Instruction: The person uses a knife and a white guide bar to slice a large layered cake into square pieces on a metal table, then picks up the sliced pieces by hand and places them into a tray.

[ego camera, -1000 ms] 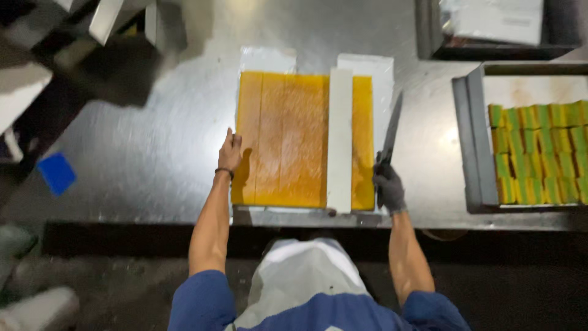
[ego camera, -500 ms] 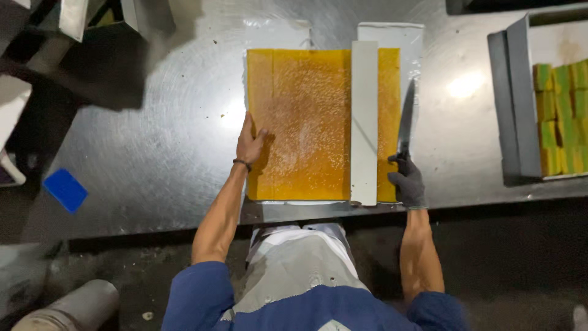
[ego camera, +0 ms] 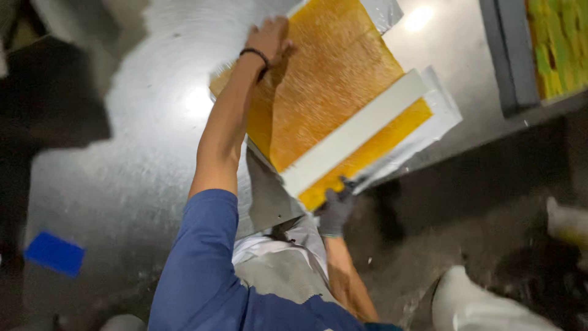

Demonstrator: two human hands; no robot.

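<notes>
An orange slab (ego camera: 324, 92) lies on foil on the steel counter (ego camera: 122, 171), a white straightedge (ego camera: 355, 132) laid across it as a guide. The bare left hand (ego camera: 269, 38) presses open-palmed on the slab's far edge, steadying it. The gloved right hand (ego camera: 335, 208) is clenched at the slab's near corner; what it grips cannot be made out.

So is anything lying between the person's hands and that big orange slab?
Nothing visible does. The left hand rests directly on the far edge of the orange slab. The gloved right hand sits at the near edge, beside the end of the white strip lying across the slab.
</notes>
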